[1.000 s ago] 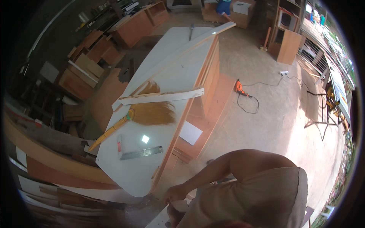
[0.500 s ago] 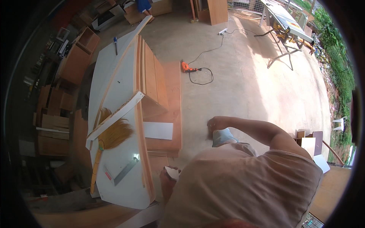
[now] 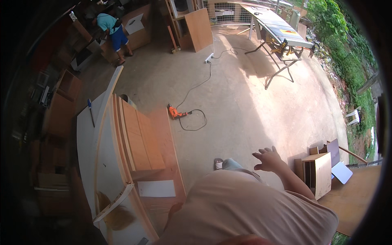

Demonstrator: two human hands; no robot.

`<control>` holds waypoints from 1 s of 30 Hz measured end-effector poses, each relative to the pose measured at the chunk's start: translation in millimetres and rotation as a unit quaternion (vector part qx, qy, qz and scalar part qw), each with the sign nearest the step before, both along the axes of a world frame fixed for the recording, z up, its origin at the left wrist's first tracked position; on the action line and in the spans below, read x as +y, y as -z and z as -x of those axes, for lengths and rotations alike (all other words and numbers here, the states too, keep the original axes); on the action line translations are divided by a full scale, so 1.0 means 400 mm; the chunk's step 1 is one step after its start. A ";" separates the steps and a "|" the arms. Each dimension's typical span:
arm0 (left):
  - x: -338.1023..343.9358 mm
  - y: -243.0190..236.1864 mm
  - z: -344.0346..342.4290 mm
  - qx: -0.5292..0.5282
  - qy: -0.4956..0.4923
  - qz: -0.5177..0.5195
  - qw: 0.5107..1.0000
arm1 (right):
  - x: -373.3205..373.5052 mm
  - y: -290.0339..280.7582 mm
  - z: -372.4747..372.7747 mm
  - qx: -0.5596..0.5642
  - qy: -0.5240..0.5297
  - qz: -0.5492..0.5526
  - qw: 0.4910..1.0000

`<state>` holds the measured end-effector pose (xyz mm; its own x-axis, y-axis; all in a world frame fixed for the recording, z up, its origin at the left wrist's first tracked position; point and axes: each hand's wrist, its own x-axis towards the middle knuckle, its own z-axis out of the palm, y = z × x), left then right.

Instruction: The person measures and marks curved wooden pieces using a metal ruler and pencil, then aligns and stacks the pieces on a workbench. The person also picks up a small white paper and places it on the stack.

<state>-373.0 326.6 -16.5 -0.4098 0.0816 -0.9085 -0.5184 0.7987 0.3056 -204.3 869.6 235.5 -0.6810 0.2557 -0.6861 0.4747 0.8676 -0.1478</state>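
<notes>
My right hand (image 3: pixel 270 159) is held out over the concrete floor, fingers spread, with nothing in it. My left hand (image 3: pixel 174 209) is mostly hidden behind my shirt; only a little skin shows, so its fingers and anything in them cannot be seen. It is nearest the white-faced wooden piece (image 3: pixel 87 157) on my left. A white rectangular panel (image 3: pixel 156 188) lies within that woodwork. Across the white face runs a narrow strip (image 3: pixel 114 203), over a straw broom (image 3: pixel 119 218). A blue-handled screwdriver (image 3: pixel 91 112) rests farther up the face.
An orange corded power tool (image 3: pixel 174 112) lies on the floor, its cable running to a white power strip (image 3: pixel 209 57). At the far right stands a table saw (image 3: pixel 281 30) on folding legs. Small wooden boxes (image 3: pixel 322 173) sit at right. Another person (image 3: pixel 116 32) bends at far left.
My right hand has swung right, and its fingers have spread. My left hand, earlier holding a small white piece, is now mostly hidden. The view has shifted; the other person shows more fully.
</notes>
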 end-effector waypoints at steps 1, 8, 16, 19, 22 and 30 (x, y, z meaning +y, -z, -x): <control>0.009 -0.001 0.021 -0.009 0.005 0.022 1.000 | 0.033 -0.071 0.051 0.179 0.065 0.248 0.950; 0.284 0.123 0.312 -0.062 0.056 0.048 0.995 | 0.092 0.044 0.340 0.098 0.116 0.449 0.880; 0.647 -0.073 0.715 -0.023 -0.038 -0.268 0.962 | 0.172 -0.203 1.055 0.190 -0.214 0.652 0.702; 0.764 -0.027 0.897 0.026 -0.064 -0.192 0.979 | 0.167 -0.244 1.239 0.134 -0.336 0.720 0.593; 0.909 0.135 1.139 0.016 0.078 0.019 0.997 | 0.297 -0.078 1.413 -0.152 -0.247 0.534 0.794; 1.145 0.001 1.608 0.187 0.121 -0.049 0.974 | 0.773 -0.077 1.578 0.117 0.075 0.450 0.882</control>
<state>-1016.1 784.8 -16.9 -0.6681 0.2955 -0.6829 -0.1572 0.8410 0.5177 -835.5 1178.7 266.2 -0.8354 -0.2222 -0.5027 0.4400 0.2779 -0.8539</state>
